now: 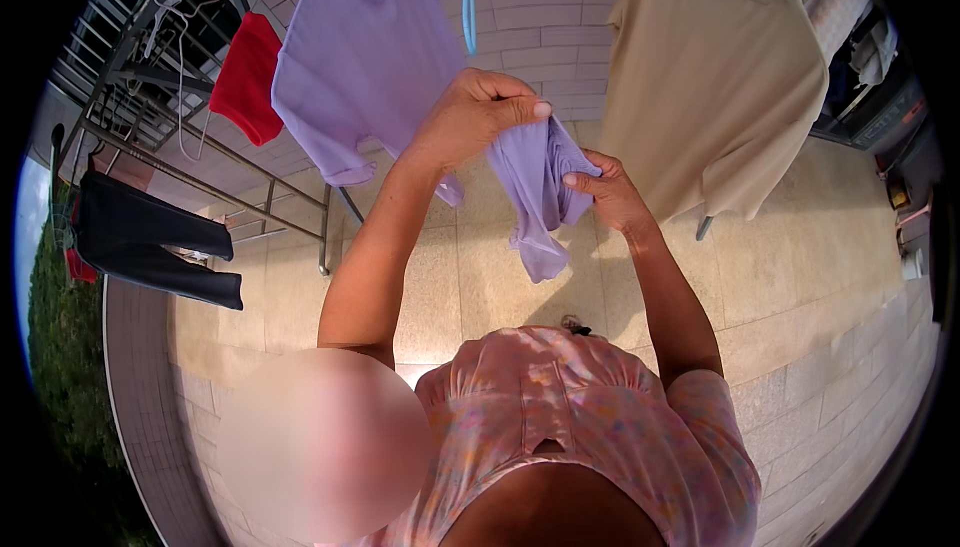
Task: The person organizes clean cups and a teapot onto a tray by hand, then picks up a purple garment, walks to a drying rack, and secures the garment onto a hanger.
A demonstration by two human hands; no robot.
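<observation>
Between my hands hangs a lilac garment point(536, 194) with a gathered, elastic-looking waistband. My left hand point(487, 108) pinches its upper edge between thumb and fingers. Lower and to the right, my right hand point(611, 190) grips the other side of the gathered edge. The cloth droops in folds below both hands, over the tiled floor. Behind my left wrist a lilac top point(367, 59) hangs at the upper left. A beige shirt point(712, 81) hangs at the upper right, beyond my right hand. A light-blue hanger or strap point(469, 3) dangles above my left hand.
A red cloth item point(249, 81) and dark trousers point(157, 239) hang at the left, near a metal rack point(225, 179). White hangers point(169, 21) hang at the upper left. Dark boxes with cloth items point(870, 111) stand at the right. A low tiled wall point(142, 367) borders the floor.
</observation>
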